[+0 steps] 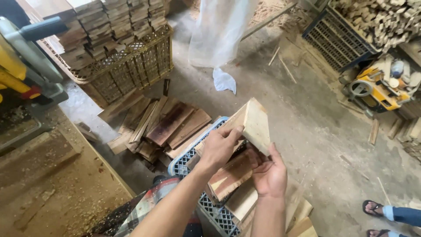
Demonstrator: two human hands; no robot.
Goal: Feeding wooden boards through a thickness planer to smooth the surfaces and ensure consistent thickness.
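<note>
A pale, short wooden board is held up above a blue-and-white plastic crate, its long axis tilted from lower left to upper right, with the cut end facing up and away from the wearer. It lies directly between the two hands, at about equal reach of both. The upper left edge is pinched by the left hand, fingers curled over the top and thumb beneath; the lower right edge is cradled by the right hand, palm open and thumb raised against the board's face. Beneath the board, reddish-brown boards are stacked loosely in the crate, lying roughly along the same slant. To the left of the crate a heap of darker planks is spread on the dusty concrete floor. Farther left a yellow mesh basket is filled with stacked wood blocks, and a yellow saw is set on a sawdust-covered bench. At the lower right corner, another person's sandalled feet can be seen
</note>
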